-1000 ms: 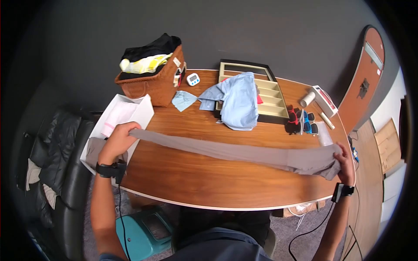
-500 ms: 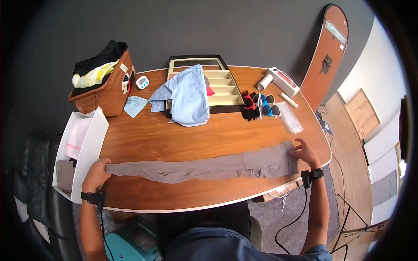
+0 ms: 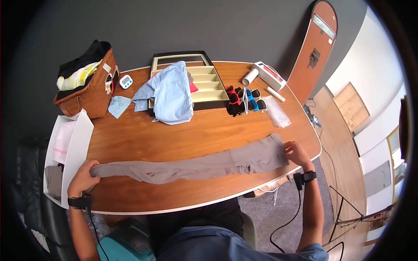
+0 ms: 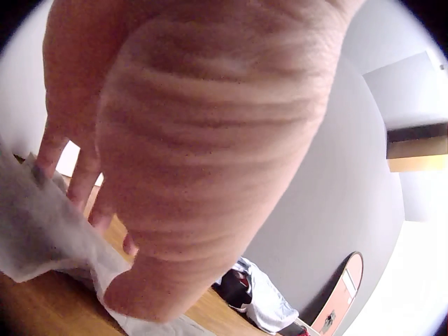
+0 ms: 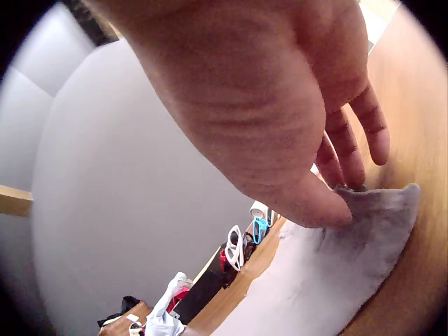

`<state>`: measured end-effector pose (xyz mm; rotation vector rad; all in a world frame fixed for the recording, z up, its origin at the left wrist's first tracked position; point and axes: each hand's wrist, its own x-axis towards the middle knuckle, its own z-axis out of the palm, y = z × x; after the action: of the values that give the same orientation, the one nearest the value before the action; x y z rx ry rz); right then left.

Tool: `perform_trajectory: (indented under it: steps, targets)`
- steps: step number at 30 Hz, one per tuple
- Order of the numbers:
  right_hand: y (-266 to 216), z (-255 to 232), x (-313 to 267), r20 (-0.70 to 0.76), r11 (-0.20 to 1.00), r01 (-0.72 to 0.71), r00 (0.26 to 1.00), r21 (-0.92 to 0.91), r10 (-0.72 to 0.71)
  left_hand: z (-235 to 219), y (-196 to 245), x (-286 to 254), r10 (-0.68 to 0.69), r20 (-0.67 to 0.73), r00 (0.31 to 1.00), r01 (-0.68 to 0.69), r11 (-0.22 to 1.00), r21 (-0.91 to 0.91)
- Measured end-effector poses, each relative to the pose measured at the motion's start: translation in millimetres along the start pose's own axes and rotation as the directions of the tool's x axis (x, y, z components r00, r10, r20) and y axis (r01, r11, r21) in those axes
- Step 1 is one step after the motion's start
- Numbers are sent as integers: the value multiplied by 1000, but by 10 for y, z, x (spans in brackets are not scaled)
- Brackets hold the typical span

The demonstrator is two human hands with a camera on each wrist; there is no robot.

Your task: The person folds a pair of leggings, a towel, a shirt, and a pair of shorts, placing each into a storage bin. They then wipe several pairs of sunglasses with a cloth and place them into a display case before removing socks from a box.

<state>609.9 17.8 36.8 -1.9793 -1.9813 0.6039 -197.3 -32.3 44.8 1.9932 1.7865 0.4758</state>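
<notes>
A long grey cloth (image 3: 196,167) lies stretched across the front of the wooden table, narrow and wrinkled at the left, wider at the right. My left hand (image 3: 82,177) pinches its left end beside the white box; in the left wrist view the thumb of the left hand (image 4: 203,154) lies against the cloth (image 4: 42,224). At the wide end, my right hand (image 3: 299,155) pinches the cloth's edge. The right wrist view shows the right hand (image 5: 266,105) with its thumb and fingertips at the hem of the cloth (image 5: 329,273).
A white box (image 3: 78,143) with folded cloths stands at the left, a brown basket (image 3: 89,98) of clothes behind it. A blue shirt (image 3: 172,95) lies over a compartment case (image 3: 211,89). Sunglasses (image 3: 235,100), a clear bag (image 3: 276,112) and a white box with red (image 3: 270,76) are at the right.
The grey cloth, held raised and taut a second ago, has come down onto the table. The view has turned rightward. The right fingers, spread half a second ago, have drawn together at the edge.
</notes>
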Motion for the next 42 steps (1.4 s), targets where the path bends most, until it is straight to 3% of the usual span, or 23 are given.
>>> perform_trajectory:
  steps: [2, 4, 5, 9, 13, 15, 17, 20, 24, 26, 30, 32, 34, 36, 39, 41, 42]
  targets:
    - [-84, 39, -46, -11, 1000, -6, 1000, -8, 6, 79, 27, 22, -15, 6, 1000, 15, 998, -56]
    - [-225, 58, -70, -147, 975, -163, 972, 151, 185, 109, 170, 71, -74, -54, 996, 69, 993, -94]
    - [-238, 59, -60, -138, 984, -140, 978, 110, 155, 109, 264, 82, -16, -44, 999, 16, 1000, 4]
    - [-139, 75, -8, -101, 986, -163, 981, 47, 167, 178, 169, 124, 25, -81, 996, -24, 1000, 15]
    - [-152, 81, -14, -197, 998, 20, 980, 53, -10, 151, 173, 124, -40, -139, 989, 32, 998, -60]
    - [-204, 61, 15, -257, 995, 87, 964, 48, -72, 133, 169, 128, 8, -227, 974, -34, 993, -110]
    - [-240, 44, 58, -183, 932, -7, 980, 361, 78, 117, 106, 150, -27, -243, 970, -14, 987, -163]
    - [-283, 30, 117, -154, 857, -27, 980, 514, 123, 93, 86, 169, -64, -277, 959, -1, 973, -229]
    - [-224, 1, 137, -136, 873, -108, 972, 475, 194, 112, -36, 156, -137, -243, 960, 47, 938, -343]
    - [-260, -51, 107, 59, 983, -139, 989, 123, 133, 110, -56, 138, -140, -214, 967, 60, 938, -342]
    - [-230, -48, 328, -59, 950, -237, 966, 201, 253, 157, -87, 153, -162, -121, 979, 116, 941, -319]
    - [-175, 2, 523, -126, 949, -222, 959, 225, 254, 166, 2, 177, -157, -129, 979, 112, 948, -299]
    - [-281, 71, 626, -78, 982, -189, 979, 12, 190, 160, 52, 206, -153, -142, 978, 109, 954, -279]
    - [-266, 116, 722, -47, 994, -107, 993, -14, 107, 151, 42, 207, -124, -165, 978, 82, 967, -240]
    - [-243, 115, 837, -23, 993, -57, 998, 104, 60, 119, -8, 190, -131, -195, 972, 89, 973, -213]
    - [-288, 62, 842, -185, 946, 85, 982, 312, -27, 101, -77, 199, -138, -225, 964, 92, 975, -202]
    - [-299, 10, 827, -188, 946, 85, 982, 313, -26, 93, -97, 216, -140, -255, 957, 92, 977, -193]
